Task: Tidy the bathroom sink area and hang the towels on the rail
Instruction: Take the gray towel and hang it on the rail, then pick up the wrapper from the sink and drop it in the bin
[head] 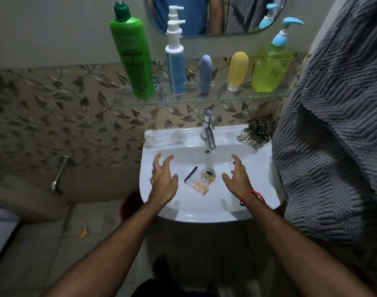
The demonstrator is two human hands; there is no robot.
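From my head view, both my hands hover over the white sink (258, 196), palms turned toward each other. My left hand (164, 179) is over the basin's left side with its fingers (156, 161) spread wide and slightly curled, holding nothing; I cannot tell whether the lower fingertips brush the porcelain. My right hand (239, 176) is over the basin's right side, fingers (235, 160) just as open and empty, a red thread (253, 195) around the wrist.

Between the two hands, at the bottom of the basin, lies a small clear packet (199, 183) with a dark strip along one end. Its long axis runs diagonally, the dark end pointing toward the sink's back left, the other end toward the front right, and it partly covers the drain (209, 172). The tap (209, 130) stands at the middle of the sink's back edge, spout pointing toward me.

A crumpled checked cloth (255, 133) sits on the sink's back right corner. Just beside the sink's right edge a large grey towel (333, 125) hangs in folds, its length running top to bottom.

Above the sink, a glass shelf (204, 99) carries a green bottle (132, 58), a white pump bottle (175, 61), a grey-blue tube (205, 73), a yellow tube (238, 70) and a yellow-green pump bottle (271, 67), all upright.
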